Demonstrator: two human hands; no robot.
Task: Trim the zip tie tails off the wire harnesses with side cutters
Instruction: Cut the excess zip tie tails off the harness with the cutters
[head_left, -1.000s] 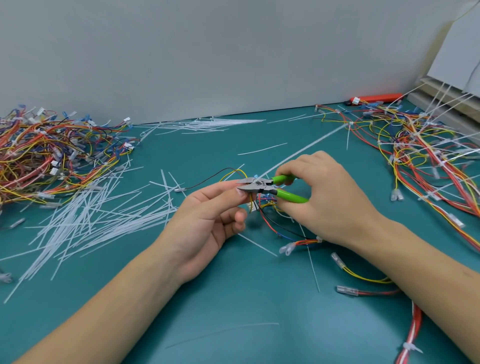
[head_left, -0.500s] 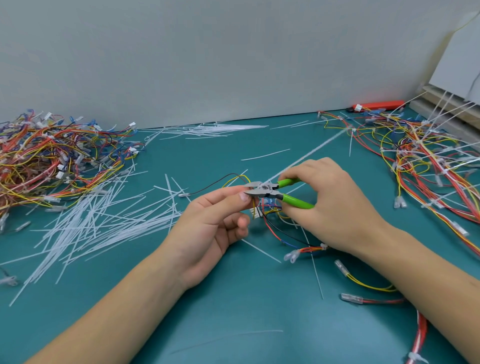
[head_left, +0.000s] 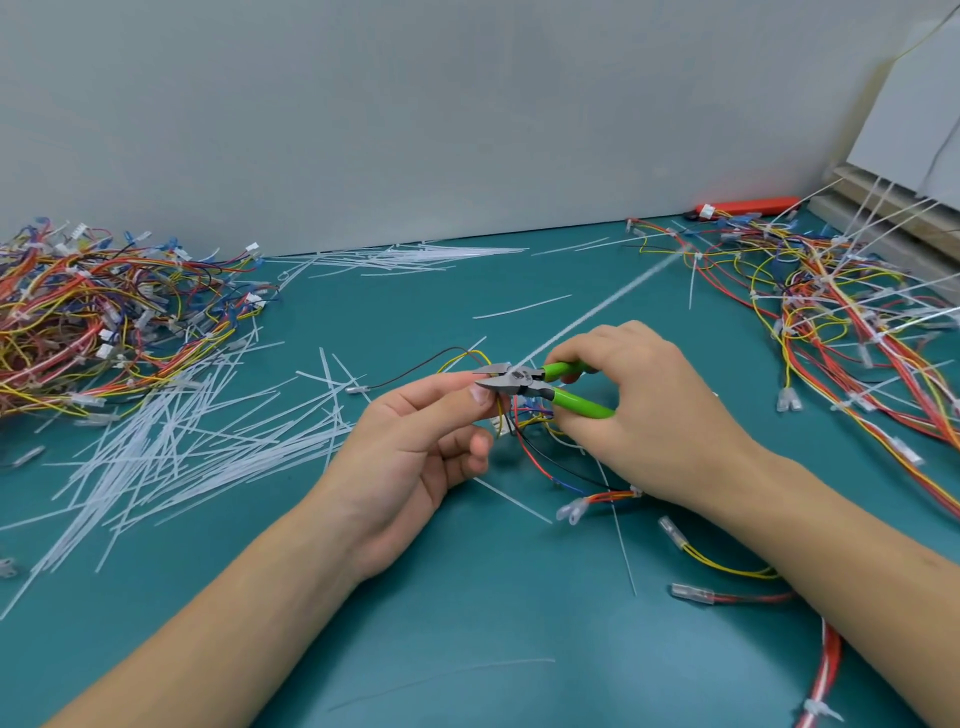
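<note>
My right hand (head_left: 644, 415) grips the green-handled side cutters (head_left: 550, 387), whose steel jaws stand slightly apart and point left. My left hand (head_left: 415, 441) pinches a wire harness (head_left: 524, 447) between thumb and forefinger right at the jaw tips. The harness's red, black, yellow and blue wires hang below the hands and trail onto the teal mat. A long white zip tie tail (head_left: 597, 312) runs from the jaws up toward the right. The tie's head is hidden behind the jaws and my fingers.
A heap of harnesses (head_left: 93, 322) lies at the left, with several cut white tails (head_left: 182, 441) spread beside it. Another tangle of harnesses (head_left: 841, 322) with long tails fills the right. More tails (head_left: 415, 257) lie by the grey wall. Loose terminal wires (head_left: 717, 566) sit near my right forearm.
The cutter jaws have parted a little. Both hands stay together at the same spot on the harness; the view has shifted slightly.
</note>
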